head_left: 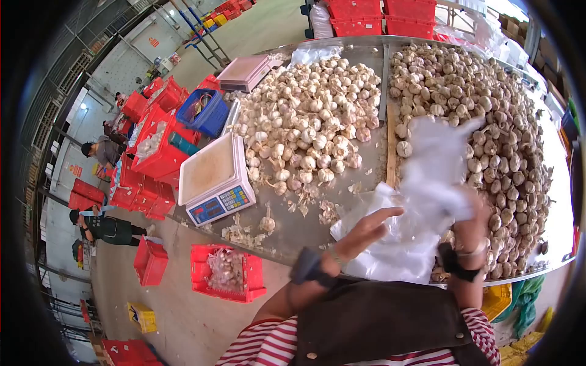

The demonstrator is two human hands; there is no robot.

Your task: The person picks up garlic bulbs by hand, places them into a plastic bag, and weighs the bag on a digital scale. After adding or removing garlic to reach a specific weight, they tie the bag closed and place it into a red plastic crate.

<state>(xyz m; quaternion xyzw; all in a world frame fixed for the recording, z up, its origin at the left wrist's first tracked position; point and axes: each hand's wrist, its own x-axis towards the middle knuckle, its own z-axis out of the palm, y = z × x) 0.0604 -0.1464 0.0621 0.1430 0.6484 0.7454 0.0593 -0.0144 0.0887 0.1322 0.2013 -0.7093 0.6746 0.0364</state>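
Observation:
My right hand [473,222], smeared by motion, grips a thin white plastic bag [434,155] that flares out above the metal table. My left hand [365,233] holds nothing, its fingers apart and stretched toward the right. Beneath it lies a pile of flat white plastic bags [381,265] at the table's near edge. Beyond my left hand, a heap of pale garlic bulbs [311,104] spreads over the metal surface. A second, darker heap of garlic bulbs [510,174] covers the right side, close to my right hand.
A white scale [210,168] stands at the table's left edge, with another scale [244,72] farther back. A wooden strip [391,146] divides the heaps. On the floor, a red crate [256,277] holds bagged garlic. People stand by stacked red crates [162,155] at left.

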